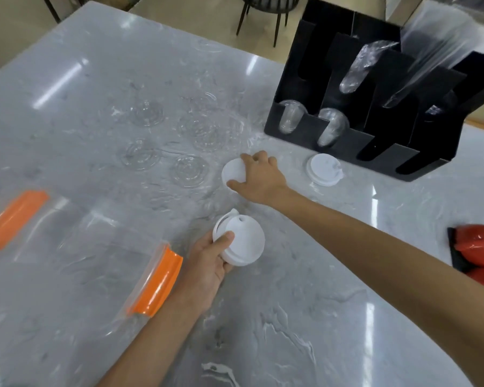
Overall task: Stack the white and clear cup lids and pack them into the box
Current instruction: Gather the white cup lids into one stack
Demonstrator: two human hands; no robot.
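My left hand (207,261) holds a small stack of white cup lids (242,243) just above the marble table, thumb on top. My right hand (259,174) reaches forward and grips another white lid (232,171) lying flat on the table. A third white lid (323,169) lies to the right, in front of the black organizer. Several clear lids (189,170) are scattered flat on the table further left and back, another clear lid (141,156) among them. The clear box with orange latches (155,280) sits at the near left.
A black cup organizer (347,141) with clear cups in sleeves stands at the back right. Red objects on a black tray (478,247) sit at the right edge. A second orange latch (14,219) is at far left. Chair legs (263,20) stand beyond the table.
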